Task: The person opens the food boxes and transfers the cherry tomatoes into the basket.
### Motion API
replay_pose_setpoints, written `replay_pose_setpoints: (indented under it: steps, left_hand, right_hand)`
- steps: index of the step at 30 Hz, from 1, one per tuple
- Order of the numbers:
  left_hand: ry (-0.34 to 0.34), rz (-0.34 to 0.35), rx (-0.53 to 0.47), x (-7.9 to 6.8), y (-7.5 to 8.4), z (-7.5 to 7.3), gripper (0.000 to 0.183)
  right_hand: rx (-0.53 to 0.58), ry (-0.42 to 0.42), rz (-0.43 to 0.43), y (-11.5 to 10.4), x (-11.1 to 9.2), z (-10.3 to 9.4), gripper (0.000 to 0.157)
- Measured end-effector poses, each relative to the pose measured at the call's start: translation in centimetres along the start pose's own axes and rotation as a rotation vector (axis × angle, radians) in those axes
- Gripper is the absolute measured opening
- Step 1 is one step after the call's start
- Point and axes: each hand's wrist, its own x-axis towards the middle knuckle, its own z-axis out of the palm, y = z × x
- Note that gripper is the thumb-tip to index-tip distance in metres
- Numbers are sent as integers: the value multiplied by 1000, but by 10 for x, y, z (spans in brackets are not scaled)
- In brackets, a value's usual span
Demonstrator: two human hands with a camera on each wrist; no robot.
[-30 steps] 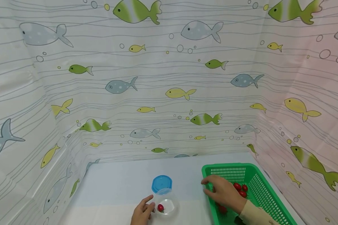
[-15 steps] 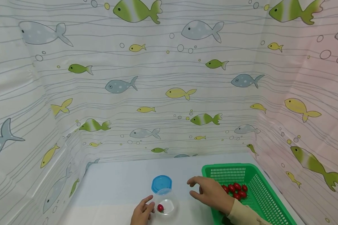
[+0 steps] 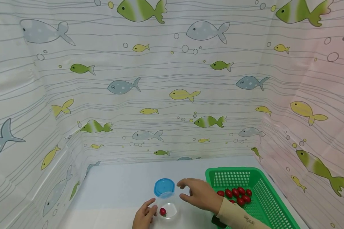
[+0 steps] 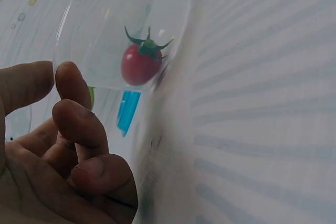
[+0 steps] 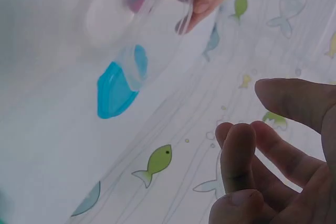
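A clear plastic container (image 3: 172, 208) stands on the table with one red cherry tomato (image 4: 140, 64) with green sepals inside it. My left hand (image 3: 144, 213) is at its left side. In the left wrist view the thumb and forefinger pinch the container's rim from both sides. My right hand (image 3: 199, 194) hovers to the right of the container, above the table. Its thumb (image 5: 294, 98) and bent fingers (image 5: 239, 156) stand apart, with nothing between them.
A blue lid (image 3: 164, 187) lies just behind the container. At the right stands a green perforated basket (image 3: 270, 198) holding several cherry tomatoes (image 3: 240, 190). A fish-patterned sheet (image 3: 172, 121) walls the table at the back and sides.
My right hand has moved left, from over the green basket to near the container, uncovering more tomatoes. My left hand and the container have stayed in place.
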Motion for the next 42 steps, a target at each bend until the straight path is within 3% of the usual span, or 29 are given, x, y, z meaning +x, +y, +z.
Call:
replay_pose_setpoints:
  steps: [14,23,35,42]
  left_hand:
    - [-12,-10,-26,-2,-1,-3,67]
    - [-31,16,-40,-4,-1,-5,65]
    - [-56,-8,-46,-5,2,-9,70]
    - [-55,-15,-44,-5,0,-11,71]
  right_hand:
    - [-38,-22,-39,-11,29,26,36]
    - [-58,-122,0,-10,42,47,32]
    - [-64,-218,46,-15,55,78,22]
    - [-68,-261,78,-18,57,88,23]
